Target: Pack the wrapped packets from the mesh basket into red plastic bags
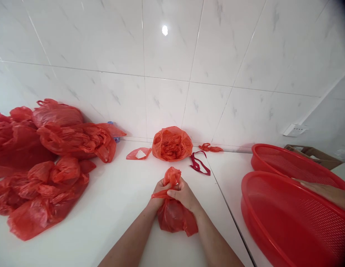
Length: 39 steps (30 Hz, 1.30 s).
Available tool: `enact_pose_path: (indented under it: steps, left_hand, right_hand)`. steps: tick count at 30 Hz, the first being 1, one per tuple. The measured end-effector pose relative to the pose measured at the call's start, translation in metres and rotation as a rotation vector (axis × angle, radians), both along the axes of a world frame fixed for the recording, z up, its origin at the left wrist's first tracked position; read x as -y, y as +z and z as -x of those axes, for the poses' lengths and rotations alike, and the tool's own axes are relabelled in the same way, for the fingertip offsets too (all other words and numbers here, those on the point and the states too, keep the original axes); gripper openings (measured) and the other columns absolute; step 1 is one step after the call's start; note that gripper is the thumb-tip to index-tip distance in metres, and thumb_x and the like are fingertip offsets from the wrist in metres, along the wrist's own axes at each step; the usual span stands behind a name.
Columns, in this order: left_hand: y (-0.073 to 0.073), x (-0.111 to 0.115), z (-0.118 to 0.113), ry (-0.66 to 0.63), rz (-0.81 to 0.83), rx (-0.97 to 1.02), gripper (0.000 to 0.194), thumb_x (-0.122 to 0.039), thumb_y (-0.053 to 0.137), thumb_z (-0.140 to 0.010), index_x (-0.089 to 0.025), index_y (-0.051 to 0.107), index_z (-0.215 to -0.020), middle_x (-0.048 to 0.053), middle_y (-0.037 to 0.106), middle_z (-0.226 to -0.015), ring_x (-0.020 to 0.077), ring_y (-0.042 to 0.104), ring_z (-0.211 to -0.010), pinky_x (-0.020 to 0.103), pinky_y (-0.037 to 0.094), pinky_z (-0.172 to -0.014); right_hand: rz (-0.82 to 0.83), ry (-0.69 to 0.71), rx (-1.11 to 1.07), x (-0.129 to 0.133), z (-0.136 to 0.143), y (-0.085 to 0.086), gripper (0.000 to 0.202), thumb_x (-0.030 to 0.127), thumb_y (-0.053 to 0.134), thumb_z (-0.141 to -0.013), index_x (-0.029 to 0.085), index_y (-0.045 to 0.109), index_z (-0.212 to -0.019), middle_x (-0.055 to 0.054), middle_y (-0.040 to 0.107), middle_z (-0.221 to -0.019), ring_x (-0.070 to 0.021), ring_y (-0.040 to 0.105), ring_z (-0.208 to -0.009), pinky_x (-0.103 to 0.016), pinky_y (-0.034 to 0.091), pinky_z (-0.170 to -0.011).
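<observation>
A red plastic bag (176,217) is gathered between both hands over the white table, its bunched top poking up past the fingers. My left hand (159,191) is closed round the bag's left side, partly covered by a fold of plastic. My right hand (185,194) grips it from the other side, thumb across the front. Whether anything is inside the bag I cannot tell. Just beyond the hands, against the wall, sits an open red bag (158,148) with crumpled red bags in it.
Piled red bags (61,137) fill the left side. A dark red ribbon (198,163), a twisted red strip (211,148) and a flat red scrap (133,154) lie near the tiled wall. At right, another person's hand (325,191) rests at two red plastic baskets (272,222), near a cardboard box (325,161).
</observation>
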<state>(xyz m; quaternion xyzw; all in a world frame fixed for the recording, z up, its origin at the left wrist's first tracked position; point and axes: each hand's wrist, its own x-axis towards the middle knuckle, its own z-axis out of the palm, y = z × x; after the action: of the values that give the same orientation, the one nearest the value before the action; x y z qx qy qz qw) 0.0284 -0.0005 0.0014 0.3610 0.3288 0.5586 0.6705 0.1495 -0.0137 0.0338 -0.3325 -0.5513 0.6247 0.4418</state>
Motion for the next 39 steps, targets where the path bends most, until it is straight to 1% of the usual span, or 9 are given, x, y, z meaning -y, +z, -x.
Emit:
enact_pose_path:
  steps: [5,11,14,18,21,24,30,36,39]
  left_hand:
    - [0.002,0.007,-0.005,-0.039,-0.071,-0.076,0.028,-0.026,0.067,-0.070,-0.020,0.053,-0.094,-0.001,0.062,-0.067,0.0153,0.059,-0.056,0.030,0.049,-0.060]
    - [0.013,0.021,-0.002,-0.024,-0.255,-0.201,0.063,-0.030,0.067,-0.073,-0.023,0.040,-0.129,0.003,0.067,-0.093,0.0205,0.064,-0.089,0.035,0.046,-0.087]
    - [0.015,0.021,-0.001,-0.067,-0.214,-0.186,0.038,-0.045,0.054,-0.083,-0.018,0.058,-0.109,0.003,0.067,-0.071,0.0216,0.065,-0.079,0.034,0.048,-0.077]
    - [0.014,0.016,0.002,-0.097,-0.104,-0.131,0.040,-0.053,0.050,-0.082,-0.017,0.064,-0.074,0.006,0.067,-0.062,0.0216,0.065,-0.067,0.032,0.048,-0.064]
    - [0.012,0.011,0.003,-0.046,-0.033,-0.074,0.037,-0.051,0.059,-0.077,-0.016,0.064,-0.089,0.006,0.070,-0.069,0.0213,0.065,-0.070,0.033,0.049,-0.067]
    - [0.009,0.007,0.003,0.060,-0.011,-0.086,0.039,-0.043,0.069,-0.070,-0.016,0.064,-0.097,0.007,0.071,-0.087,0.0210,0.065,-0.082,0.034,0.049,-0.078]
    - [0.001,0.006,0.006,0.114,-0.048,-0.095,0.035,-0.039,0.070,-0.070,-0.020,0.055,-0.096,0.001,0.066,-0.084,0.0154,0.063,-0.072,0.030,0.049,-0.070]
    - [0.000,0.008,0.005,0.037,-0.094,-0.077,0.034,-0.036,0.074,-0.067,-0.021,0.046,-0.081,-0.006,0.059,-0.067,0.0098,0.056,-0.056,0.022,0.042,-0.057]
    - [0.001,0.009,0.002,-0.034,-0.102,-0.097,0.036,-0.036,0.074,-0.067,-0.021,0.044,-0.082,-0.006,0.059,-0.065,0.0100,0.055,-0.053,0.022,0.040,-0.054]
  right_hand:
    - [0.090,-0.109,0.012,-0.012,-0.002,-0.014,0.036,0.053,0.064,-0.071,0.020,0.053,-0.074,0.010,0.034,-0.039,-0.0058,0.026,-0.036,-0.023,0.022,-0.041]
    - [0.050,-0.215,0.052,-0.016,-0.007,-0.019,0.036,0.054,0.059,-0.076,0.020,0.048,-0.067,0.008,0.038,-0.040,-0.0074,0.030,-0.037,-0.024,0.021,-0.041]
    - [0.012,-0.150,0.089,-0.010,-0.006,-0.015,0.028,0.048,0.057,-0.079,0.020,0.056,-0.082,0.008,0.040,-0.043,-0.0082,0.031,-0.039,-0.023,0.020,-0.041]
    - [0.080,-0.026,-0.092,-0.004,-0.009,-0.009,0.042,0.045,0.057,-0.078,0.025,0.054,-0.114,0.006,0.051,-0.057,-0.0080,0.033,-0.044,-0.022,0.028,-0.047]
    - [0.111,-0.019,-0.151,-0.005,-0.013,-0.010,0.049,0.060,0.046,-0.080,0.022,0.062,-0.107,0.003,0.052,-0.062,-0.0095,0.038,-0.049,-0.026,0.037,-0.055]
    - [0.020,-0.050,-0.046,-0.007,-0.017,-0.014,0.037,0.054,0.061,-0.074,0.018,0.065,-0.083,0.002,0.055,-0.066,-0.0112,0.048,-0.058,-0.027,0.040,-0.062]
    - [-0.050,-0.155,0.088,-0.011,-0.019,-0.021,0.053,0.025,0.068,-0.067,0.027,0.048,-0.116,0.004,0.059,-0.079,-0.0139,0.056,-0.069,-0.028,0.045,-0.065]
    - [-0.106,-0.477,0.430,-0.019,-0.017,-0.032,0.006,0.025,0.057,-0.068,0.021,0.059,-0.072,0.001,0.061,-0.065,-0.0146,0.051,-0.058,-0.026,0.039,-0.055]
    - [-0.078,-0.557,0.458,-0.020,-0.017,-0.034,0.007,0.024,0.053,-0.068,0.022,0.058,-0.065,0.002,0.060,-0.058,-0.0136,0.047,-0.053,-0.025,0.035,-0.051]
